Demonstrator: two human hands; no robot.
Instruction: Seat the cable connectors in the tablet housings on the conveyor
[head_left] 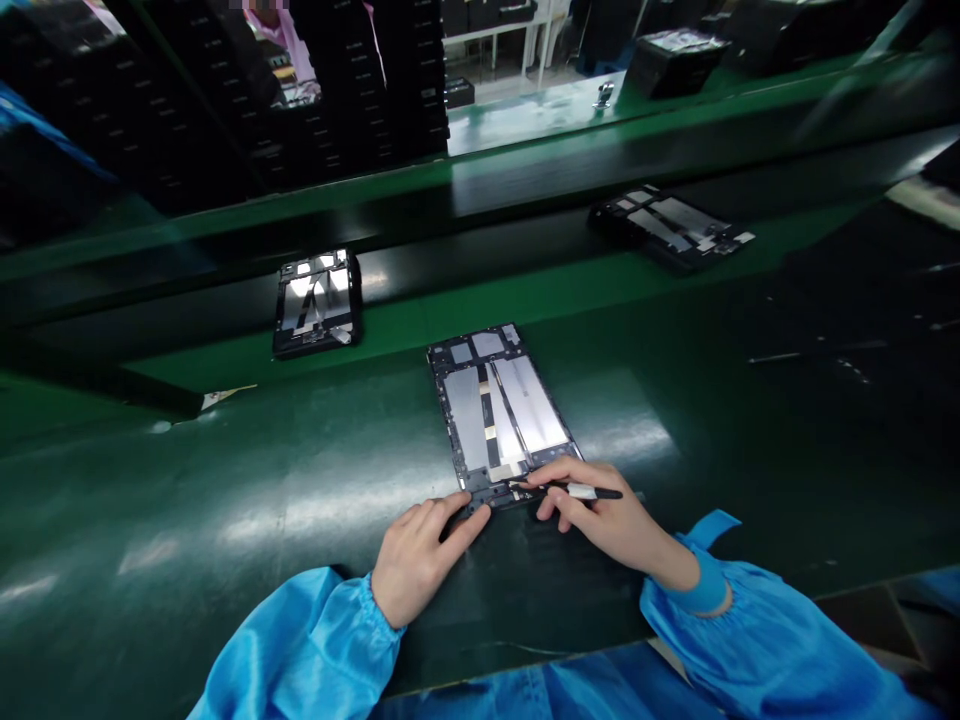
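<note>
An opened tablet (502, 410) lies back-up on the green bench, its grey battery cells and a ribbon cable showing. My left hand (420, 555) rests at the tablet's near left corner, fingers stretched out and pressing its edge. My right hand (607, 515) is closed around a thin black tool with a white band (581, 490), its tip touching the tablet's near edge by the connector. Both arms wear blue sleeves.
Two more opened tablets lie on the dark conveyor belt beyond: one at the left (316, 302), one at the right (670, 226). Stacks of black trays (352, 90) stand behind, with a person in pink partly visible. A black box (671, 60) sits far right.
</note>
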